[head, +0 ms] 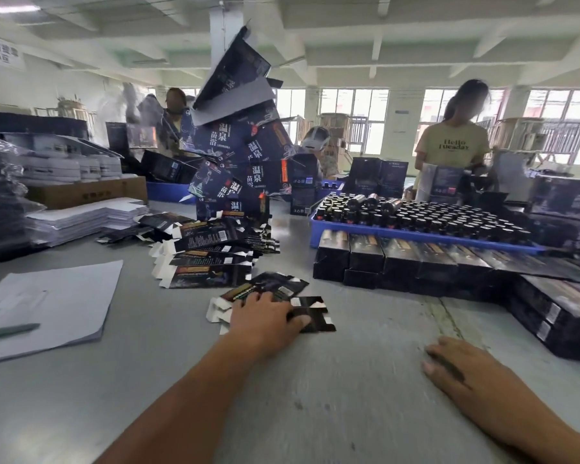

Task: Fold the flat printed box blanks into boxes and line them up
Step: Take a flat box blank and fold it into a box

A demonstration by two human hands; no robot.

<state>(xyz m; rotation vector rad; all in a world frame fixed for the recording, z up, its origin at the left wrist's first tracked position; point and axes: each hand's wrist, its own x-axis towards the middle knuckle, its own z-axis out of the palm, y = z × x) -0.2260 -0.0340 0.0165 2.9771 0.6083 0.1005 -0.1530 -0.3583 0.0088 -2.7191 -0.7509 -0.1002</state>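
1. Far left, I see a sheaf of white paper lying on the grey table, with a green pen resting on it. Behind it sit a stack of white flat sheets and a brown carton.
2. Left of centre, a spread pile of flat printed box blanks fans across the table, dark with white tabs. Behind it rises a leaning heap of larger dark printed cartons.
3. My left hand reaches forward and lies palm down on the nearest box blank, which is flat on the table just in front of the pile. The fingers are stretched out and a little spread, pressing on the card; I cannot tell whether the thumb hooks its edge.
4. My right hand rests flat on the bare table, well apart from the blank, fingers straight and close together, holding nothing.
5. Right of centre, folded dark boxes stand side by side in a row, continuing along the right edge. Behind them a blue tray holds many dark bottles.
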